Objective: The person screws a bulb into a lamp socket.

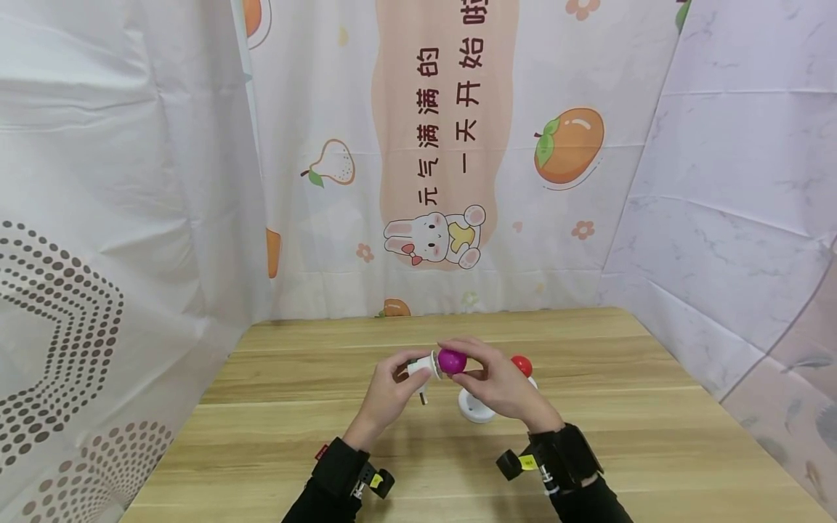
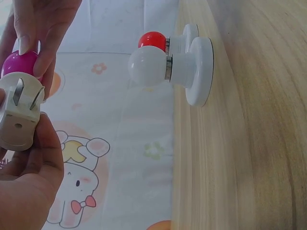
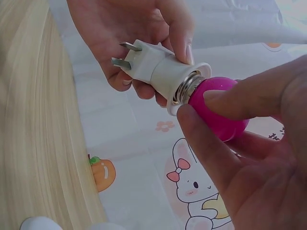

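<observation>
My left hand (image 1: 386, 392) grips a white plug-in lamp socket (image 3: 160, 72), its two flat metal prongs facing away from the bulb. In my right hand (image 1: 500, 381) is a purple-pink light bulb (image 3: 223, 105), pinched between thumb and fingers. The bulb's metal screw base sits at the socket's mouth, with some thread showing in the right wrist view. Both hands are held above the table. The left wrist view shows the plug prongs and part of the bulb (image 2: 20, 63) behind the socket.
Behind my right hand, a red bulb (image 1: 521, 365) and a white bulb (image 2: 147, 66) stand in round white lamp holders (image 2: 201, 72) on the wooden table (image 1: 294, 436). Printed curtains (image 1: 314, 240) hang at the table's back and sides.
</observation>
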{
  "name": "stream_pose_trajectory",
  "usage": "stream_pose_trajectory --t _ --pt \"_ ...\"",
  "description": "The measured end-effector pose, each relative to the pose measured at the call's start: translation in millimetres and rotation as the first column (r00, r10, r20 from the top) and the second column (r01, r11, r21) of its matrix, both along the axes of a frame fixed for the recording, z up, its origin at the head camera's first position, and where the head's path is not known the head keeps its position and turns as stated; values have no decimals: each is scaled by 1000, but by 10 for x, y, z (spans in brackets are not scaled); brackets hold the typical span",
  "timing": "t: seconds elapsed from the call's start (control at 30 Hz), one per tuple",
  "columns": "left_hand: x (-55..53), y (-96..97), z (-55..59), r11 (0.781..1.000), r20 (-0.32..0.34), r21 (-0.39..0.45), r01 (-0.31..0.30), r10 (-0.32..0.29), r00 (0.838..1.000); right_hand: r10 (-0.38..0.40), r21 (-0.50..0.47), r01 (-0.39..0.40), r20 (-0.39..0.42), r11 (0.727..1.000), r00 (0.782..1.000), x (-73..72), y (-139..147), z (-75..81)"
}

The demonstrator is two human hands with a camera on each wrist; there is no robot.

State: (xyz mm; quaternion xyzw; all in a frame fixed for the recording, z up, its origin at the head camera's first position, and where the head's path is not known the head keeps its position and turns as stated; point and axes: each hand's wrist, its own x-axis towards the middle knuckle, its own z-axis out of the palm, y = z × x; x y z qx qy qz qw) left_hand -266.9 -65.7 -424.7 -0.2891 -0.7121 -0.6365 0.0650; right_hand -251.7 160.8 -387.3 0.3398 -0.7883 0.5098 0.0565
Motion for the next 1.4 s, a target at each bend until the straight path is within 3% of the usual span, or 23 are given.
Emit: stream_pose_trajectory --t 0.73,1.0,1.4 --pt "-6 -3 -23 1000 2 -8 0 0 1000 -90 24 88 61 996 994 25 14 -1" --pt "6 3 -17 1000 12 -7 -3 3 1000 -160 69 153 110 986 981 43 -1 11" --pt "-7 9 -23 1000 1 -11 11 -11 1000 -253 97 244 84 965 964 40 -43 21"
